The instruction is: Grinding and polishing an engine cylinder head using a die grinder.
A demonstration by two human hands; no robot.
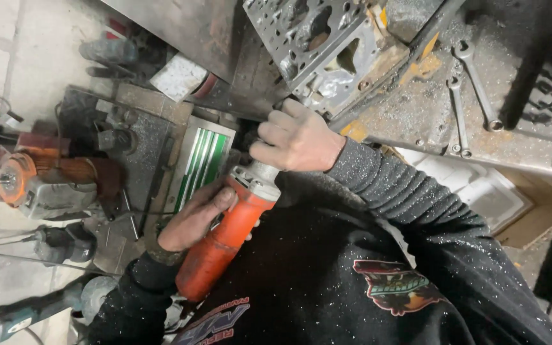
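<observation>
Head view: the person holds an orange grinder (pixel 225 246) with both hands, the tool running diagonally from lower left up to its grey metal head at centre frame. The left hand (pixel 194 216) is closed over the upper part of the orange body, fingers wrapped across it. The right hand (pixel 296 138) is closed at the grinder's head end, its fingers curled tight; what it grips beneath the palm is hidden. The two hands sit near each other, with the grey head of the tool between them. Just above the right hand, a grey metal casting (pixel 317 45) with cut-out openings rests on the rusty steel worktop (pixel 416 112), its lower edge close to the knuckles. Two wrenches (pixel 474 89) lie on the worktop to the right of the casting, well apart from the hands. A flat rectangular package (pixel 202 165) with green and white stripes lies just above and left of the left hand. Further left, on the floor, stands a second orange power tool (pixel 46 182) with a round disc. Below the worktop at right sits a white tray (pixel 487 191) beside a brown cardboard box (pixel 538 214). Both dark sleeves are flecked with pale dust.
</observation>
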